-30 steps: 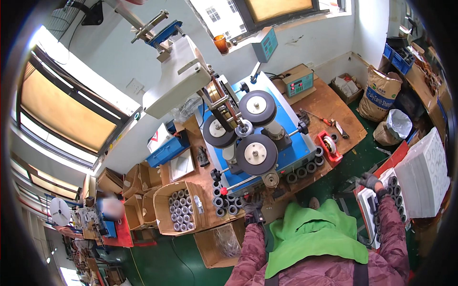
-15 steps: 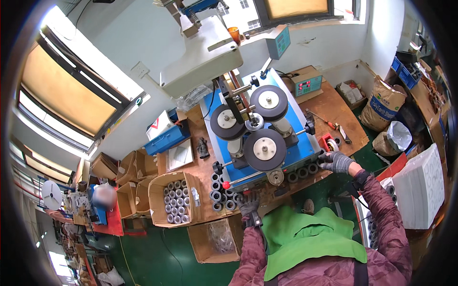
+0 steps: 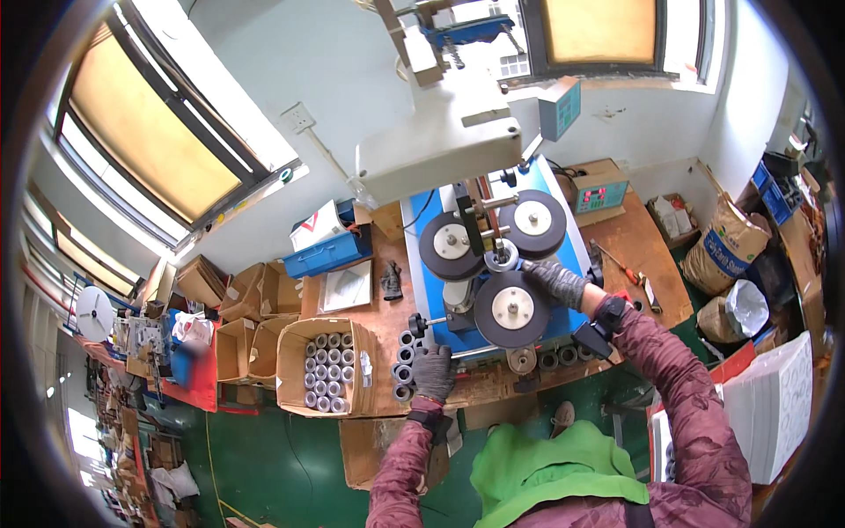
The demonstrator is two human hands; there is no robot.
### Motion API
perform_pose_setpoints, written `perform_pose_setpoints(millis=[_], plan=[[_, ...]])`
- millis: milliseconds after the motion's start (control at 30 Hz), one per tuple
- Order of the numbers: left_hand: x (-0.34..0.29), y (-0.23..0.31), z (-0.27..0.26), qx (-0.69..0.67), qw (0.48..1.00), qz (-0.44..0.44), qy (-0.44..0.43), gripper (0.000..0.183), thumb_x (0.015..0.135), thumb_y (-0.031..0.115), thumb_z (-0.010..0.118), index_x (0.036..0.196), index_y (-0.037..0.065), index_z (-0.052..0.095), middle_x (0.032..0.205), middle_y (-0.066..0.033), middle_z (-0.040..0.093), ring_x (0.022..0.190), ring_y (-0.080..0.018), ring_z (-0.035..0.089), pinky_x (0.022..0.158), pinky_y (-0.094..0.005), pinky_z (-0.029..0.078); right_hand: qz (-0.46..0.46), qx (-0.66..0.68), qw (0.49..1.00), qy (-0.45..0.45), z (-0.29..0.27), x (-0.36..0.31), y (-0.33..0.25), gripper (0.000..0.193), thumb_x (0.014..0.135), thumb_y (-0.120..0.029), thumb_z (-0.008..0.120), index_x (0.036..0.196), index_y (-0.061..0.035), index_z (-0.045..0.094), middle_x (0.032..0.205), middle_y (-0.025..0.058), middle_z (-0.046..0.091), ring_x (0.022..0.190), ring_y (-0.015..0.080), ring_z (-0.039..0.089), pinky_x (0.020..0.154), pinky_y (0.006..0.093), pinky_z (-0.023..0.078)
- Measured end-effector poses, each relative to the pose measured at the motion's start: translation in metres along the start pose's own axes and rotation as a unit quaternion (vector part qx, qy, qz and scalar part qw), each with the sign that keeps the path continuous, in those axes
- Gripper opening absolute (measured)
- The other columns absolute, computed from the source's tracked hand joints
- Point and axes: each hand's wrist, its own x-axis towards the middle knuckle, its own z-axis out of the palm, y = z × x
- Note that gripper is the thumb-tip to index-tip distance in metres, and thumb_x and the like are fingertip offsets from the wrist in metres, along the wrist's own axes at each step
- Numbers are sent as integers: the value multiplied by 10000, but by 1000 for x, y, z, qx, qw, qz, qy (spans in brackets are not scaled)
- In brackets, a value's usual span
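Observation:
A bench machine with three black rollers (image 3: 512, 309) on a blue base stands in front of me. A metallic ring (image 3: 502, 255) sits between the rollers. My right hand (image 3: 558, 284), in a grey glove, reaches over the machine with its fingers pressed together and their tips beside this ring; anything pinched in them is too small to make out. My left hand (image 3: 433, 373), also gloved, is at the table's front edge, left of the machine. Its fingers are apart and slightly bent, next to several loose grey rings (image 3: 404, 373), with no held thing visible.
A cardboard box (image 3: 286, 370) with rows of rings stands left of my left hand. Behind it are a blue bin (image 3: 327, 257) and a dark glove (image 3: 391, 280). A control box (image 3: 601, 194) and hand tools (image 3: 650, 293) lie right of the machine. A white machine arm (image 3: 436, 150) overhangs the back.
My right hand has moved from the red dispenser at the table's right front to the ring between the rollers. My left hand has shifted toward the loose rings. The whole view has shifted.

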Motion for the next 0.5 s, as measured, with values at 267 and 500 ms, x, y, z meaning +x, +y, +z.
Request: perform_pose_setpoints(millis=[267, 500], plan=[[48, -42, -8, -186, 918, 112, -333, 349, 677, 388, 646, 711, 41, 644, 682, -184, 600, 676, -323, 605, 603, -394, 460, -211, -386, 898, 4, 8, 12, -4, 229, 915, -202, 398, 967, -69, 577, 840, 148, 606, 773, 254, 590, 677, 326, 458], [-63, 13, 6, -527, 675, 27, -515, 478, 708, 493, 633, 850, 37, 620, 684, -104, 621, 571, -248, 565, 561, -371, 450, 56, 191, 978, -53, 9, 0, -13, 389, 895, -388, 480, 1018, -38, 597, 829, 27, 638, 685, 82, 578, 619, 247, 462]])
